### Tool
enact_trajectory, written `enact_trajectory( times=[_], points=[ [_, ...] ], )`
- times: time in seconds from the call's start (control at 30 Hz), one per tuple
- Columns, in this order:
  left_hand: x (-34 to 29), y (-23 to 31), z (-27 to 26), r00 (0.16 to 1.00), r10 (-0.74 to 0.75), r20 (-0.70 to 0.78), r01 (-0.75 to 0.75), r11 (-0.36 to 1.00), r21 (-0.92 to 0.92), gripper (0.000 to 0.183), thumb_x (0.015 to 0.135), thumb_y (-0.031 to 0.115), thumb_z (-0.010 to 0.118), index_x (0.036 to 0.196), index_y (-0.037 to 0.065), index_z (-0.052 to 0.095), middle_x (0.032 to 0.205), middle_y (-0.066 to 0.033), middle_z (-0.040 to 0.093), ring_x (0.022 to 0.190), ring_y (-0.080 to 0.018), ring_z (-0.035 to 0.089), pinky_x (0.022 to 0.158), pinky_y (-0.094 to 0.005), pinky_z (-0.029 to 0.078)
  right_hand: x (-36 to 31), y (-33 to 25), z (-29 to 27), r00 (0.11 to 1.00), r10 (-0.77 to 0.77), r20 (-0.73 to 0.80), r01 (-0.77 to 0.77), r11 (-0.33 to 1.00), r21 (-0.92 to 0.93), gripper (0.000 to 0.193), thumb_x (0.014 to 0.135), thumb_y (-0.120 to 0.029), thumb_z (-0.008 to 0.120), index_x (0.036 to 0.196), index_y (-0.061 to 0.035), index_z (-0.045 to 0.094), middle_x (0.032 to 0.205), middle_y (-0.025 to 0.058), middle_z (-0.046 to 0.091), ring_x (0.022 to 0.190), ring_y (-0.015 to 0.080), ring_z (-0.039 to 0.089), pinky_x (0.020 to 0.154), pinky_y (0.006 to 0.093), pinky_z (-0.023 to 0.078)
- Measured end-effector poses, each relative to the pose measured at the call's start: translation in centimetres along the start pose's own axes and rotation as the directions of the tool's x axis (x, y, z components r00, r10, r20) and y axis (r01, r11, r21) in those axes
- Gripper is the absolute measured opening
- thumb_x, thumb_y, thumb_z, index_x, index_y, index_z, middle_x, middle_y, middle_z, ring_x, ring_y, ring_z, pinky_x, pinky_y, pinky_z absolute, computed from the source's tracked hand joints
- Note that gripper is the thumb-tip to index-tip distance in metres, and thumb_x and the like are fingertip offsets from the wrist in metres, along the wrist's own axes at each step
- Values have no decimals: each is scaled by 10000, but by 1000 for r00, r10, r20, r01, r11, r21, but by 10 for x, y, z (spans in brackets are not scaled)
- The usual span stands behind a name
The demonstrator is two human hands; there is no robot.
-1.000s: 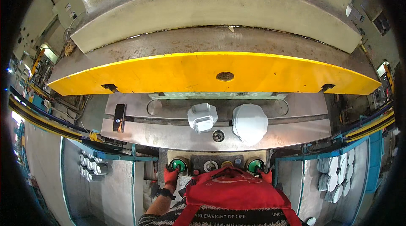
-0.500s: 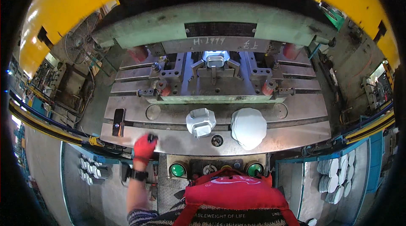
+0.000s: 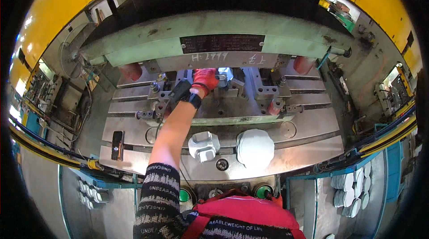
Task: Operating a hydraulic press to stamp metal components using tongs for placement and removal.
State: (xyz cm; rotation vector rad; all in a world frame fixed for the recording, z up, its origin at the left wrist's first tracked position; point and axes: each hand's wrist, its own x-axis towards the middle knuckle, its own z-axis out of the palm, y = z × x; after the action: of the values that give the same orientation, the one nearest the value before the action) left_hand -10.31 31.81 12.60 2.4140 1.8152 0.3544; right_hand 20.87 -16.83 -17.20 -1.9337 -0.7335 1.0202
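My left hand (image 3: 204, 79), in a red glove, reaches into the press, with its fingers closed against the near left side of a shiny formed metal part (image 3: 227, 73) in the lower die (image 3: 232, 100). What the fingers grip is too small to make out. A black box-like device (image 3: 180, 89) with a thin cable sits at that wrist. Of my right hand (image 3: 279, 200), only a bit of red glove shows beside the right green button (image 3: 262, 191); its fingers are hidden. On the press bed lie a formed metal part (image 3: 204, 146) and a stack of flat metal blanks (image 3: 254, 148).
The green upper die block (image 3: 147, 38) hangs above my left hand. A phone (image 3: 117, 145) lies at the bed's left. Formed parts (image 3: 91, 193) fill part of the left bin; stacked blanks (image 3: 346, 190) stand in the right one. Another green button (image 3: 183, 195) is below my left arm.
My left hand has moved from the bed's front edge forward into the die, up to the formed part there. The view has shifted a little. The parts on the bed stay in place.
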Motion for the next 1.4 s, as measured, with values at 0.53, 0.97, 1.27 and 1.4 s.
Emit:
enact_trajectory(
  times=[0.53, 0.97, 1.27, 1.4],
  points=[
    [-161, -27, -10, 913, 280, -296, -263, 960, 95, 428, 647, 182, 677, 1059, 121, 581, 1044, -88, 576, 1110, -257, 492, 1072, -543, 166, 28, 73, -29, 992, 107, 65, -96, 985, -145, 459, 815, -225, 650, 1214, -38, 524, 973, 108, 632, 836, 204, 597, 731, 334, 480],
    [-251, -13, 53, 982, 179, -54, -169, 975, 146, 498, 647, 254, 701, 1108, 131, 560, 1067, -93, 539, 1131, -274, 448, 1077, -537, 171, -32, -78, -53, 989, -52, -139, 79, 977, 199, 415, 917, -374, 477, 1151, -39, 546, 830, 92, 647, 404, 103, 459, 337, 252, 355],
    [-304, 63, 68, 910, 408, -71, -413, 880, -233, 648, 696, 179, 655, 1306, 139, 439, 1146, -129, 505, 1071, -319, 468, 916, -444, 368, -72, -185, -38, 980, -99, 173, 14, 899, 437, 379, 956, -247, 432, 1300, -88, 449, 664, 55, 583, 381, 63, 438, 343, 201, 343],
    [-320, 100, 92, 870, 477, 124, -435, 861, -263, 659, 736, 204, 624, 1349, 144, 388, 1046, -122, 527, 965, -296, 513, 836, -424, 407, -70, -196, -28, 905, -172, 389, 17, 928, 372, 390, 929, -191, 511, 1295, -66, 462, 684, 30, 582, 447, 59, 484, 387, 215, 362]
  ],
)
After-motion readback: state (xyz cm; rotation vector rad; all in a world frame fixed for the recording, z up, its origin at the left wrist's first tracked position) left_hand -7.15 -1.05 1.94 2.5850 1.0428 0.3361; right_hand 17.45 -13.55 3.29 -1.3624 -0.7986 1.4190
